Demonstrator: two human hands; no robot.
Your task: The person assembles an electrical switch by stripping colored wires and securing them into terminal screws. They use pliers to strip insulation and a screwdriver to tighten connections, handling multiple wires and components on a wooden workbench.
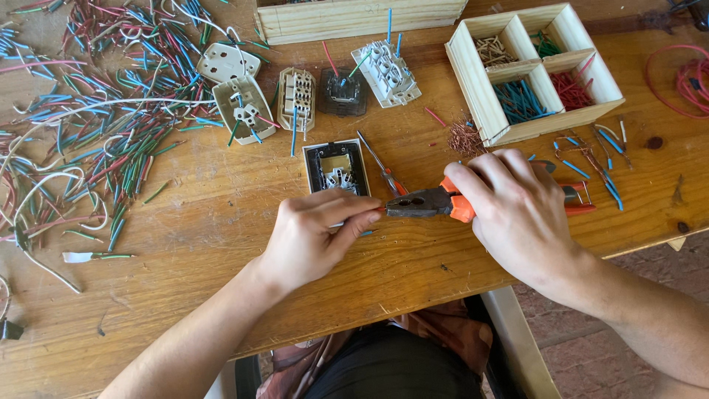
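Observation:
My right hand [517, 210] grips orange-handled pliers [425, 203] whose dark jaws point left. My left hand [321, 233] pinches a short piece of wire right at the jaw tips; the wire is mostly hidden by my fingers. Just behind my left hand lies a dark socket back [336, 166] with metal parts showing. A thin screwdriver [380, 166] lies beside it.
A large heap of red, green and blue wire offcuts [96, 125] covers the table's left. Several dismantled sockets [295, 92] sit at the back. A wooden compartment tray [535, 70] holds sorted wire pieces; copper strands [465, 137] and loose wire bits [591, 159] lie near it.

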